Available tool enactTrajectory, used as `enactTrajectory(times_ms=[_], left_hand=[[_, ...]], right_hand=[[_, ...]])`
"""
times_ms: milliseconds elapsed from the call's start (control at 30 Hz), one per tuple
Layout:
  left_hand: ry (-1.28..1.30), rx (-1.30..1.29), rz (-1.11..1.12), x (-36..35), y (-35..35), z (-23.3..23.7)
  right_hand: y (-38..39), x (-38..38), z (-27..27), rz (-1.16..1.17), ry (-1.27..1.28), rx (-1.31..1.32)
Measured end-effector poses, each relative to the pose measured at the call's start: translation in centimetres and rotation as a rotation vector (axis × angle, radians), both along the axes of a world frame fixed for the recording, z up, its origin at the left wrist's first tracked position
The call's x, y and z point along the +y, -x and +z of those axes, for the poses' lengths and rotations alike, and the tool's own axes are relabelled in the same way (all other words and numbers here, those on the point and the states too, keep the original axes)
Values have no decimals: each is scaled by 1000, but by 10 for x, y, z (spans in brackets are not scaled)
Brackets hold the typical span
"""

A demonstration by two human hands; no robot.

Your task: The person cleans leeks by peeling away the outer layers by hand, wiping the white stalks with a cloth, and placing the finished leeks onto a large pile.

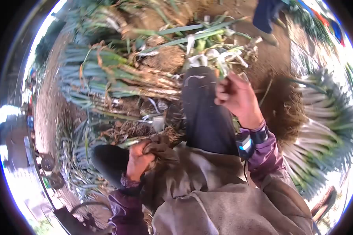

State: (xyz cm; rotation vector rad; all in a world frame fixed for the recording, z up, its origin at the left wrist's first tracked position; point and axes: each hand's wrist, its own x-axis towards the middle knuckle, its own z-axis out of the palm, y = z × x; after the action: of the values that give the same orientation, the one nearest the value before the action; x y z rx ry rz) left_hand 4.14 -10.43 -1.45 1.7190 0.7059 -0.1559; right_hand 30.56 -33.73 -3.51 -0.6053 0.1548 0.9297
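My left hand [139, 159] is closed in a fist around a bunched fold of brown cloth [162, 152], part of the garment over my lap. Above my dark-trousered knee [200, 102] is my right hand [241, 96], slightly blurred. Its fingers are half curled and apart, and I see nothing between them. Just beyond the knee lie green and white leek trimmings [215, 55]. Leeks with long blue-green leaves [117, 74] are heaped to the left, their pale stems pointing towards my knee.
On the right, a fanned bundle of leeks [317, 129] shows white shafts and a brown root mass [284, 113]. Another person's leg [264, 17] stands at the upper right. A spoked wheel [91, 215] shows at the lower left. Loose leaves litter the bare soil [268, 58].
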Motion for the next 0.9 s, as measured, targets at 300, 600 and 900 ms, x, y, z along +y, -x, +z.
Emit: enactTrajectory(times_ms=[300,600,900], left_hand=[[-247,33,299,5,111,10],[78,-66,802,17,133,19],[-448,219,948,-32,179,67]], right_hand=[[24,242,-202,-138,634,-1780],[22,251,-223,801,1389,-1569],[74,266,-206,1008,796,-1653]])
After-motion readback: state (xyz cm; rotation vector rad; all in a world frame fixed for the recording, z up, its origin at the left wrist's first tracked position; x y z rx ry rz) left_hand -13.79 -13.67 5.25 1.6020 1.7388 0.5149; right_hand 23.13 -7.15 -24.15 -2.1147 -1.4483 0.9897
